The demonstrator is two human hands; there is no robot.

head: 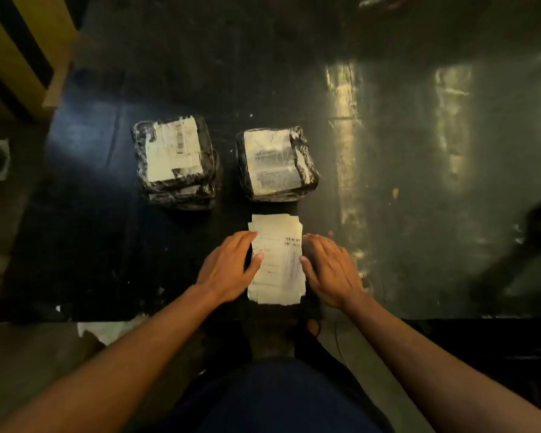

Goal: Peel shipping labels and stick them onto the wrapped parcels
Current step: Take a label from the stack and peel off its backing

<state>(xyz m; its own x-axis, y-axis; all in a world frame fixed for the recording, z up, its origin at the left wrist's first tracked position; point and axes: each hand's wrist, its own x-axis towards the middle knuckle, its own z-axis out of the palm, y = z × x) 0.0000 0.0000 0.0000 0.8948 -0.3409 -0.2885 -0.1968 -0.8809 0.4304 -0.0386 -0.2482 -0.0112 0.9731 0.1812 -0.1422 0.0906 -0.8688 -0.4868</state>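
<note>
Now, labels: a pale sheet of shipping labels [277,260] lies flat on the dark counter [91,214], at 6 o'clock from the right parcel and close to the near edge, likely so it is within easy reach for peeling.
Left hand: the left hand [228,267] lies flat at 9 o'clock of the sheet, fingers straight, thumb tip resting on the paper's left margin; it grips nothing and seems to be steadying the sheet.
Right hand: the right hand [328,270] mirrors it at 3 o'clock, fingers extended and relaxed, thumb tip touching the right margin; nothing is pinched yet.
Step in hand: both hands bracket the sheet, probably squaring it or feeling for an edge to lift; no corner looks raised.
Right parcel: a black plastic-wrapped parcel [277,164] sits at 12 o'clock of the sheet, just beyond it, with pale paper already on its top.
Left parcel: a second wrapped parcel [175,160], seemingly a stack, stands at 10 o'clock, near the first but apart, with a barcoded label on top.
Surroundings: at 3 o'clock the counter shines with reflected light; at 10 o'clock, far off, stands a yellow and black striped post [19,51].
Risk: thin paper may tear or curl on itself when peeled.
</note>
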